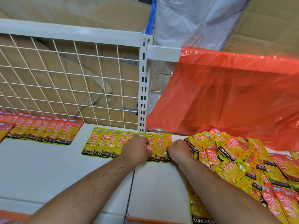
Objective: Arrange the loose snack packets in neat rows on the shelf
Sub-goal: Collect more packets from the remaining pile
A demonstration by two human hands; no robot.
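Left hand (137,149): grips the row of flat yellow foil snack packets (103,146).
Right hand (178,151): curled at the row's end; grasp unclear.
Loose yellow-and-orange snack packet pile (234,162): just right of the right hand, nearer it.

A row of yellow packets (103,143) marked KONCHEW lies overlapped along the back of the white shelf (48,167). The left hand (137,149) rests knuckles-up on the row's right part. The right hand (180,151) touches the right edge of the end packet (162,146). Both hands' fingers curl downward, their tips hidden. To the right is a loose pile of packets (234,159), under a hanging orange plastic bag (226,94). A red-and-yellow row (48,130) lies far left, before the wire grid (64,78).
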